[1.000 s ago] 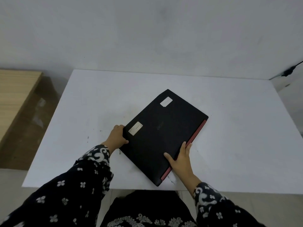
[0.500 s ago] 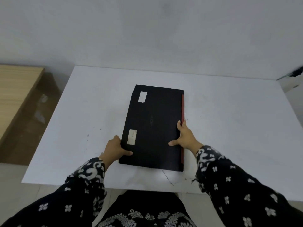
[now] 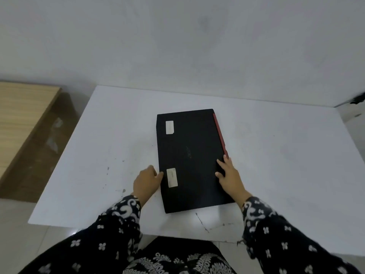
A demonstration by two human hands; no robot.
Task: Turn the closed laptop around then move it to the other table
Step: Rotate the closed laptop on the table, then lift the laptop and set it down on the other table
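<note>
A closed black laptop [image 3: 191, 153] with a red strip along its right edge and two pale stickers lies flat on the white table [image 3: 276, 165], its long side running away from me. My left hand [image 3: 145, 182] presses against its left edge near the lower sticker, thumb touching the lid. My right hand [image 3: 230, 175] grips the right edge, fingers spread on the lid and over the red strip. The laptop rests on the table surface.
A light wooden table [image 3: 23, 113] stands to the left, across a gap with brown floor [image 3: 37, 161]. A grey wall rises behind the white table. A dark cable end [image 3: 358, 99] shows at the far right. Scratches mark the table's near edge.
The laptop has turned counter-clockwise from a diagonal to roughly lengthwise away from me, its far end now tilted slightly left. Both hands followed along its edges.
</note>
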